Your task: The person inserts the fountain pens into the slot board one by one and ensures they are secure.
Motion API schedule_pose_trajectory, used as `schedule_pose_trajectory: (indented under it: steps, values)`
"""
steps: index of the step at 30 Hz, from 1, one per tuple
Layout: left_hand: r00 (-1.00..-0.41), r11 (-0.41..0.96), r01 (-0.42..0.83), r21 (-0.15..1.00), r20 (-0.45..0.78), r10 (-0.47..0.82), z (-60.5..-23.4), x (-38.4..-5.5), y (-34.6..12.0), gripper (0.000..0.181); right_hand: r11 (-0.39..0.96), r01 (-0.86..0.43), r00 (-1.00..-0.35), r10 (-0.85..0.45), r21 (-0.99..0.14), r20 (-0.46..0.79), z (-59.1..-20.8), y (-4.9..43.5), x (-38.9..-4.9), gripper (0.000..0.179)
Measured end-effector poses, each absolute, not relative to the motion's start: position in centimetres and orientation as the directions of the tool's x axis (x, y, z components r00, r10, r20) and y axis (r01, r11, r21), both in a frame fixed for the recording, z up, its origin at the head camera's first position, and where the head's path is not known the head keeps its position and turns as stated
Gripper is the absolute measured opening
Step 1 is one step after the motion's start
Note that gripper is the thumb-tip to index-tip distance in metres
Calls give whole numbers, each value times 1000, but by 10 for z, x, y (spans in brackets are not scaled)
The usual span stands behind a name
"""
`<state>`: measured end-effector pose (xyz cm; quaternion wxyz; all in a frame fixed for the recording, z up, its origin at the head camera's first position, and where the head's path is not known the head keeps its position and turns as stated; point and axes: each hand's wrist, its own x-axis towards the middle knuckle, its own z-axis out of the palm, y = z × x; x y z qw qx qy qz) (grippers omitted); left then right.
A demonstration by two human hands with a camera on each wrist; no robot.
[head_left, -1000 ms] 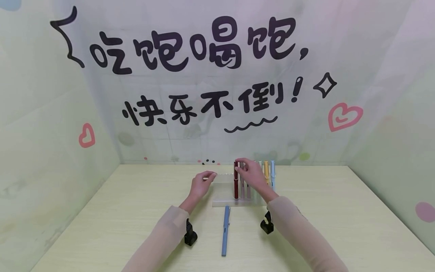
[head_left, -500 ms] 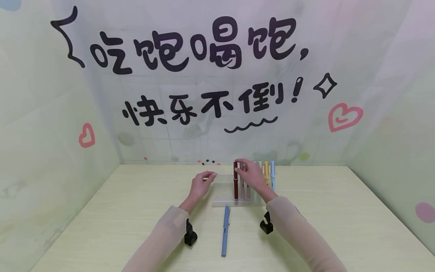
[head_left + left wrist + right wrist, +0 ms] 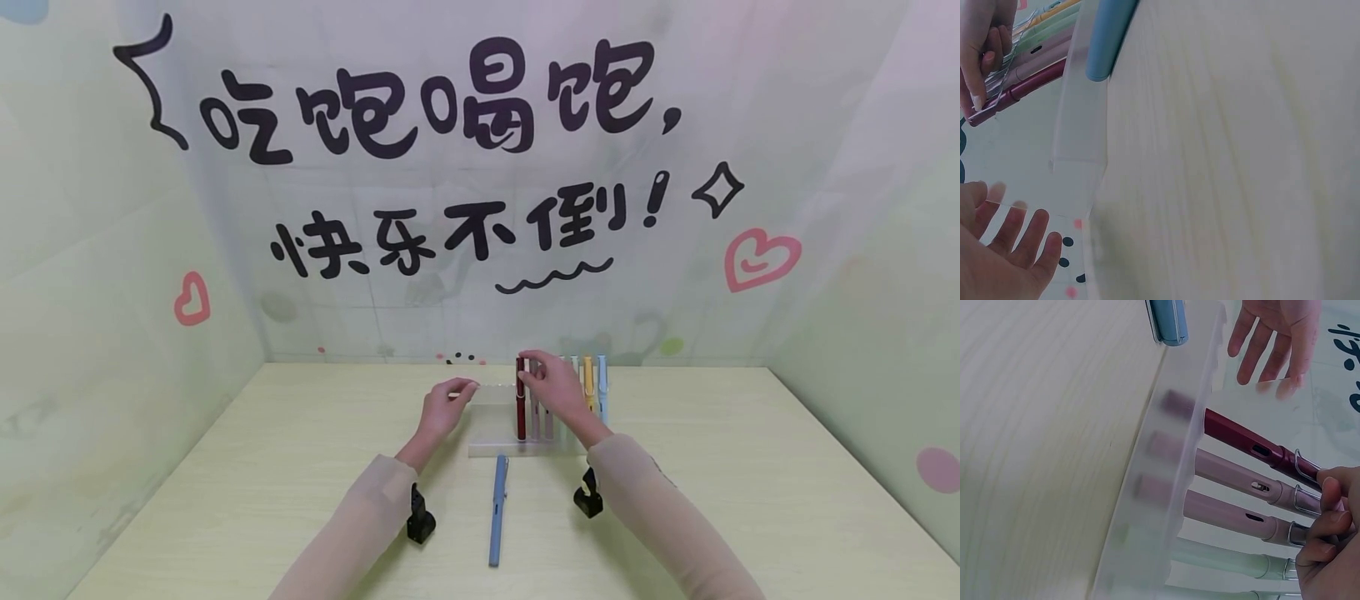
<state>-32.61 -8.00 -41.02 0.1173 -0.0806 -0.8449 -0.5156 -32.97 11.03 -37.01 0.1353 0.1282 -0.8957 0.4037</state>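
Observation:
A dark red pen (image 3: pixel 521 421) stands upright in a clear pen stand (image 3: pixel 491 425), leftmost of its row. My right hand (image 3: pixel 557 385) holds this pen near the top of its cap, as the right wrist view shows at close range. My left hand (image 3: pixel 445 408) pinches the upper left edge of the stand's clear panel; in the left wrist view the thumb is on one side and fingertips show behind it. Beside the red pen stand two mauve pens (image 3: pixel 1235 475), then pale green pens (image 3: pixel 1222 556), partly hidden by my right hand.
On the table in front of the stand lies a blue pen (image 3: pixel 497 512), pointing towards me. Yellow (image 3: pixel 588 379) and light blue (image 3: pixel 602 383) pens fill the stand's right end. A printed cloth wall (image 3: pixel 420 325) rises behind the table. Both wrists carry small black cameras (image 3: pixel 422 525).

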Motion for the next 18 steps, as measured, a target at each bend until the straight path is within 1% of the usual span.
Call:
schedule_pose_trajectory:
  steps: [7, 12, 18]
  values:
    - [-960, 450, 255, 856, 279, 14, -411, -327, -80, 27, 619, -381, -912, -129, -687, 390, -373, 112, -329, 36]
    - [-957, 446, 267, 855, 290, 16, -411, -327, -80, 26, 619, -416, -895, -150, -666, 420, -376, 113, -323, 33]
    - [-951, 451, 285, 846, 309, 21, -410, -326, -80, 25, 609, -415, -902, -174, -676, 396, -383, 113, -312, 26]
